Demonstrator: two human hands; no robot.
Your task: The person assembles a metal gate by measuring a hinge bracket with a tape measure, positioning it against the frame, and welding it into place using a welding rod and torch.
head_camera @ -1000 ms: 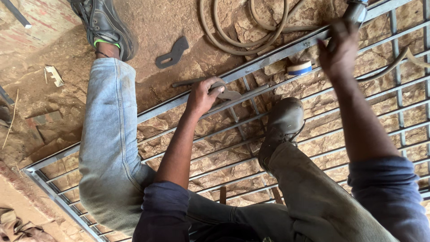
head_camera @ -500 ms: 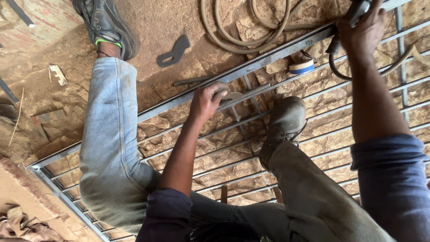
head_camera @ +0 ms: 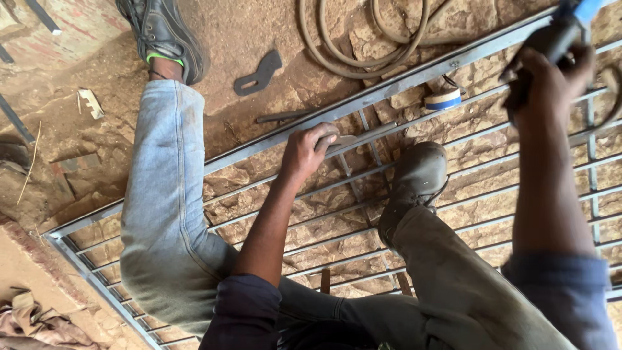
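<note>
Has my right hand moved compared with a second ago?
Yes. The right hand with its tool has risen up and to the right, away from the tape roll, toward the frame's top corner.

Grey metal grate [head_camera: 414, 74] matt, dusty; rock ground [head_camera: 259, 26] rough; jeans [head_camera: 165, 214] faded denim; boot [head_camera: 414, 178] scuffed leather.

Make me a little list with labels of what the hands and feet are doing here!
Left hand: pressing a small flat metal piece onto the grille
Right hand: grip closed round a dark tool with a blue end
Metal grille: grey bars, lying flat on stony ground
Right shoe: standing on the bars
Tape roll: beside the frame rail
Hose: coiled above the frame
</note>
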